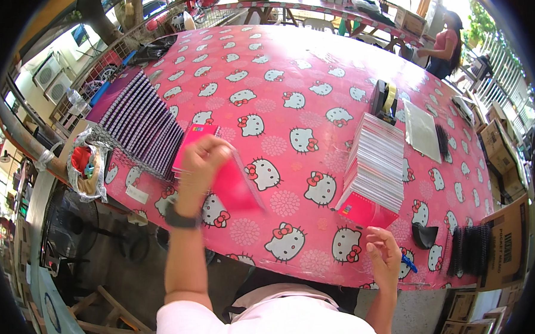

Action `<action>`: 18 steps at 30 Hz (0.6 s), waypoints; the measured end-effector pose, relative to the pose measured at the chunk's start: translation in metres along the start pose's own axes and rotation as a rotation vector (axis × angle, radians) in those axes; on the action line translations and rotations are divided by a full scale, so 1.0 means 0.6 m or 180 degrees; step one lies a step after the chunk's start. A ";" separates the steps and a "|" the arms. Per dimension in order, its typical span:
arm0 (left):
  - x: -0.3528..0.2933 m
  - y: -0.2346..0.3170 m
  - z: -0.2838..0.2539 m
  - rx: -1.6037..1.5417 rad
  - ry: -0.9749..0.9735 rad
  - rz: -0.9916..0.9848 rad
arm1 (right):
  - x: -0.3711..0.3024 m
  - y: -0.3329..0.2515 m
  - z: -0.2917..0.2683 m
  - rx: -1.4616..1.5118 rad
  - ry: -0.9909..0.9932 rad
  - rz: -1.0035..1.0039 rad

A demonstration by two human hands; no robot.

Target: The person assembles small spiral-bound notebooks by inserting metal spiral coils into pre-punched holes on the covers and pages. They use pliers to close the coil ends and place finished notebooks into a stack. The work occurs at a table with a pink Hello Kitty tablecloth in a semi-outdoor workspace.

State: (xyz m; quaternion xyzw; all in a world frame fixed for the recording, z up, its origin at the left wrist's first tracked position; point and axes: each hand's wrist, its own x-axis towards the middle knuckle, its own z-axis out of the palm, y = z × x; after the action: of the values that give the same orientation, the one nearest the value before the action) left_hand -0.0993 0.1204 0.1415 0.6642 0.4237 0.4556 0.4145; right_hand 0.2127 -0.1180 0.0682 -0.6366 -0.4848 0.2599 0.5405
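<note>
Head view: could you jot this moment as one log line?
left hand: holding pink notebook, blurred | right hand: loosely curled near notebook row | table: notebook stack at left

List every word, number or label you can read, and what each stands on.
I'll place the lettering but not copy its wording:
Near carton: dark capitals, legible.
Pink cover behind the left hand: small multicoloured lettering.
Blurred notebook at that hand: no lettering can be made out.
White slip: too small to read.
Far cartons: marks too small to read.
</note>
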 end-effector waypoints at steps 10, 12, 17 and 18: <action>0.033 -0.055 -0.105 0.1884 0.2301 0.0947 | -0.011 -0.001 0.026 0.0587 -0.0548 0.0041; -0.016 -0.098 -0.085 0.2520 0.2228 0.0138 | -0.010 -0.001 0.026 0.0495 -0.0593 0.0016; -0.057 -0.123 -0.063 0.3173 0.2022 0.0727 | -0.005 -0.007 0.016 0.0124 -0.0753 -0.0129; -0.055 -0.124 -0.059 0.3041 0.1791 0.1211 | -0.003 -0.008 0.015 0.0047 -0.0732 -0.0221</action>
State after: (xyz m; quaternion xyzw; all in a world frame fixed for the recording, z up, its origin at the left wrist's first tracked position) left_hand -0.1546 0.1175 0.0718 0.6953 0.5492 0.4393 -0.1484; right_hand 0.2024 -0.1158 0.0699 -0.5814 -0.5635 0.3159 0.4947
